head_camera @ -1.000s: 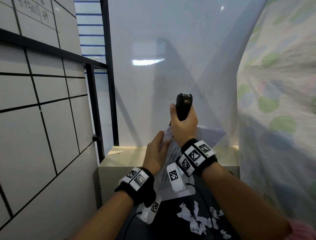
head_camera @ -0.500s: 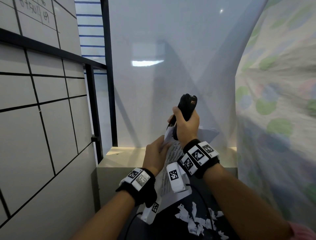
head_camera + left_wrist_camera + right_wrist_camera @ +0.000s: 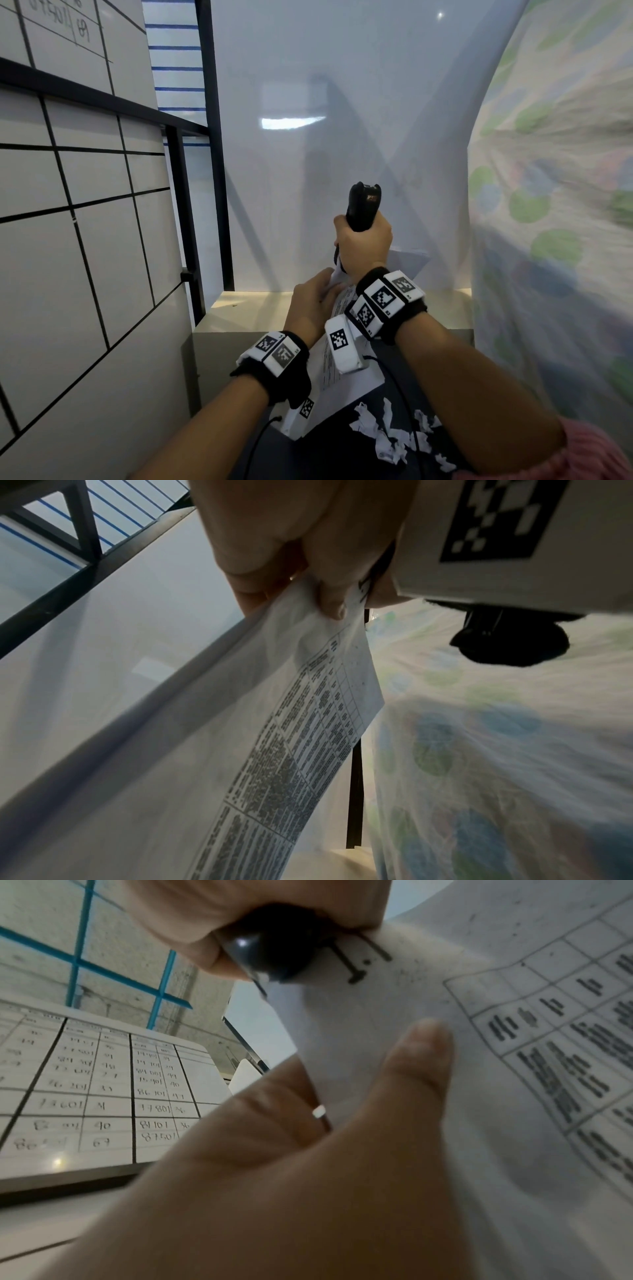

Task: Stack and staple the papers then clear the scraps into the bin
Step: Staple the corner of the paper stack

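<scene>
Stapler [image 3: 362, 206] now stands nearly upright in the right hand [image 3: 363, 245]; 0.5 s ago it was tilted to the right, 1 s ago upright again. This rocking is read as a squeeze being worked on the corner of the papers [image 3: 342, 370]. Whether a staple has been driven cannot be told.

Right-hand fingers are wrapped around the stapler body. In the right wrist view the stapler's rounded black nose [image 3: 274, 947] is seen touching the top corner of the sheet [image 3: 479, 1069].

Left hand [image 3: 310, 301] is kept just below; its fingers [image 3: 329, 599] are pinched on the sheet edge [image 3: 274, 723], thumb flat on the printed face.

Papers are held in the air above the desk [image 3: 342, 455], not laid on it.

Materials: stapler is glossy black plastic, rounded. Papers are thin, limp, white, printed with a ruled table, bowed under their own weight. Scraps [image 3: 394, 435] are torn, crumpled white bits on the dark desk, not yet cleared. No bin is in view.
</scene>
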`<state>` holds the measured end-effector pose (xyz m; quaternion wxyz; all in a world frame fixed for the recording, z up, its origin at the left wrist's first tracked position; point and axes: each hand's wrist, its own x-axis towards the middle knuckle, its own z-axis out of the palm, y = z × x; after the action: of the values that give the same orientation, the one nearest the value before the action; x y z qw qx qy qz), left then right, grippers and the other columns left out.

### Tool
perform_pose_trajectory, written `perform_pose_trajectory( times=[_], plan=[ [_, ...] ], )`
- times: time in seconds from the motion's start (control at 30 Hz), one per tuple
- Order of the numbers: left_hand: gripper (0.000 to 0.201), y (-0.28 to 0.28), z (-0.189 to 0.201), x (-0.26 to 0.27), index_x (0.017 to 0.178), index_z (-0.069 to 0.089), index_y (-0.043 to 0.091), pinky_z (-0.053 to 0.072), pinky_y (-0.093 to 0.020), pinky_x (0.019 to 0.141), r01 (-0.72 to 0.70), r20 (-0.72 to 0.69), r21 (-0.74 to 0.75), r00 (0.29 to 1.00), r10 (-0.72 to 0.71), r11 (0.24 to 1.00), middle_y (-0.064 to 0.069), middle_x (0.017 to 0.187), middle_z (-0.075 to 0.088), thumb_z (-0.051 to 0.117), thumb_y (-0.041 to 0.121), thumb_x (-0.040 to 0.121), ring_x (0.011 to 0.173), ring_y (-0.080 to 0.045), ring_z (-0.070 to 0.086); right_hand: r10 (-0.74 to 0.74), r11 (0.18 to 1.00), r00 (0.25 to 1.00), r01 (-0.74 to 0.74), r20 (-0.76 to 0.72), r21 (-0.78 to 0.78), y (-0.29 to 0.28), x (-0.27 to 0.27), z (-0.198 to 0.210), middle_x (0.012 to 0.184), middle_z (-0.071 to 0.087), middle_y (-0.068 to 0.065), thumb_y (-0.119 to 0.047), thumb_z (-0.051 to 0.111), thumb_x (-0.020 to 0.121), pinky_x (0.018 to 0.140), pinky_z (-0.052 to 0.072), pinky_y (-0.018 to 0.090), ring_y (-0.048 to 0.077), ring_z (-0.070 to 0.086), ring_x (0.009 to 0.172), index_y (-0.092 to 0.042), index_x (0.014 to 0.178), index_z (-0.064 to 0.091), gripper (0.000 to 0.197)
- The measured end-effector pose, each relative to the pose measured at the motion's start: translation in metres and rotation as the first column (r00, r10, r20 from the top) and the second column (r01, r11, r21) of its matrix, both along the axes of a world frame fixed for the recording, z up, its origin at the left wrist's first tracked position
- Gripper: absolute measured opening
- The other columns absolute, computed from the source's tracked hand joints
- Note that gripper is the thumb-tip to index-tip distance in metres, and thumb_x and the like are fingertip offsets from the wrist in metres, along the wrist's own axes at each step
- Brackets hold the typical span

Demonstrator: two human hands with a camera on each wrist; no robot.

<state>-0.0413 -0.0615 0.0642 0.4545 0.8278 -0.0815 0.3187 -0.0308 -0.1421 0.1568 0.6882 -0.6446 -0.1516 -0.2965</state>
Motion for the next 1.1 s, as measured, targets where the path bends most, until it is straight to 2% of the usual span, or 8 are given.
perform_pose_trajectory(
  times=[0.1,0.2,0.3,0.5,0.67,0.8,0.93,1.1],
  plan=[
    [0.023,0.003,0.002,0.002,0.080,0.054,-0.006,0.036,-0.025,0.060,-0.038,0.003,-0.019,0.999,0.038,0.999,-0.022,0.073,0.063,0.055,0.013,0.092,0.066,-0.013,0.045,0.075,0.997,0.997,-0.075,-0.008,0.003,-0.004,0.000,0.003,0.056,0.059,0.007,-0.013,0.063,0.081,0.056,0.054,0.030,0.019,0.058,0.052,-0.021,0.064,0.051,0.023],
    [0.028,0.005,0.005,0.003,0.079,0.053,-0.007,0.032,-0.018,0.053,-0.073,0.036,-0.020,0.997,0.073,0.997,-0.013,0.065,0.055,0.057,0.017,0.093,0.060,-0.013,0.041,0.089,0.996,0.996,-0.089,0.011,0.025,-0.010,0.001,0.004,0.055,0.059,0.002,-0.014,0.062,0.084,0.052,0.052,0.020,0.013,0.058,0.049,-0.022,0.066,0.052,0.022],
    [0.026,0.002,0.009,0.003,0.075,0.051,-0.001,0.034,-0.011,0.050,-0.071,0.035,-0.008,0.997,0.071,0.997,-0.002,0.058,0.051,0.056,0.017,0.093,0.054,-0.006,0.038,0.102,0.995,0.994,-0.102,0.028,-0.004,-0.010,0.000,0.001,0.058,0.059,0.004,-0.015,0.062,0.084,0.058,0.055,0.028,0.018,0.060,0.055,-0.023,0.068,0.053,0.021],
    [0.011,-0.004,0.013,-0.003,0.086,0.059,0.007,0.041,-0.022,0.060,-0.042,0.036,-0.027,0.998,0.043,0.999,-0.026,0.085,0.069,0.054,0.013,0.093,0.071,-0.016,0.054,0.039,0.997,0.995,-0.034,0.087,-0.063,-0.001,-0.007,-0.003,0.070,0.064,0.026,-0.031,0.060,0.074,0.065,0.057,0.050,0.039,0.064,0.067,-0.027,0.065,0.050,0.014],
    [0.021,-0.003,0.012,-0.003,0.088,0.059,-0.006,0.039,-0.024,0.061,-0.040,0.035,-0.009,0.999,0.040,0.999,-0.027,0.084,0.068,0.054,0.013,0.093,0.070,-0.015,0.051,0.023,0.997,0.997,-0.017,0.077,-0.071,0.000,-0.004,-0.003,0.067,0.063,0.022,-0.026,0.062,0.077,0.064,0.058,0.045,0.037,0.063,0.065,-0.027,0.064,0.049,0.019],
    [0.020,-0.004,0.012,-0.005,0.084,0.053,-0.002,0.036,-0.026,0.059,-0.018,-0.065,0.041,0.998,0.020,0.999,-0.022,0.077,0.063,0.057,0.017,0.091,0.069,-0.015,0.045,-0.041,0.998,0.998,0.044,0.056,-0.046,-0.002,0.004,0.000,0.055,0.048,0.000,-0.012,0.062,0.079,0.054,0.047,0.027,0.018,0.050,0.054,-0.022,0.061,0.045,0.027],
    [0.031,-0.001,0.008,-0.004,0.076,0.056,-0.002,0.026,-0.025,0.058,-0.065,-0.212,0.176,0.972,0.103,0.982,-0.027,0.086,0.067,0.055,0.023,0.093,0.071,-0.018,0.048,0.016,0.999,1.000,-0.016,0.014,-0.051,-0.007,0.008,0.004,0.060,0.058,0.007,-0.019,0.063,0.081,0.065,0.056,0.038,0.023,0.059,0.060,-0.016,0.068,0.051,0.018],
    [0.035,0.007,0.017,-0.005,0.081,0.066,-0.003,0.033,-0.016,0.049,-0.103,-0.136,0.073,0.984,0.112,0.992,-0.009,0.074,0.062,0.057,0.029,0.093,0.065,-0.016,0.051,0.140,0.939,0.988,-0.152,0.061,0.309,-0.030,0.007,0.011,0.074,0.064,-0.001,-0.027,0.060,0.089,0.070,0.056,0.025,0.013,0.064,0.069,-0.025,0.085,0.054,0.007]
  ],
)
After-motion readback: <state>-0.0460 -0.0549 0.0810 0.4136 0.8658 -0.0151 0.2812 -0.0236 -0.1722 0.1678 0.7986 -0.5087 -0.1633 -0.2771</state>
